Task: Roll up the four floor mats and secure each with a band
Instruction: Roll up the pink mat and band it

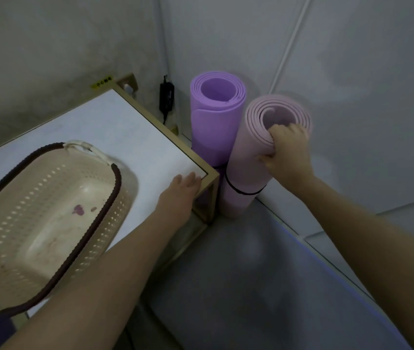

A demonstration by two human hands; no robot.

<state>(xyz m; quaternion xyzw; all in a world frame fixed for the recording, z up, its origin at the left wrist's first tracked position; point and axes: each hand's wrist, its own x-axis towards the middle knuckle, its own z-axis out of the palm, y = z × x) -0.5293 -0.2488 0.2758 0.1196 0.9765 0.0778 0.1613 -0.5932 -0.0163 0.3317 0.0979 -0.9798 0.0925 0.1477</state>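
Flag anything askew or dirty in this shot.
The pink mat stands tilted beside the straighter purple mat; the right hand grips its top rim. Its band sits low. The basket floor shows purple stains.

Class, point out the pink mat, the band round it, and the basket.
pink mat [244, 157]: head view, middle of its rolled side.
band [246, 193]: head view, front of the dark loop.
basket [49, 183]: head view, its perforated far wall.
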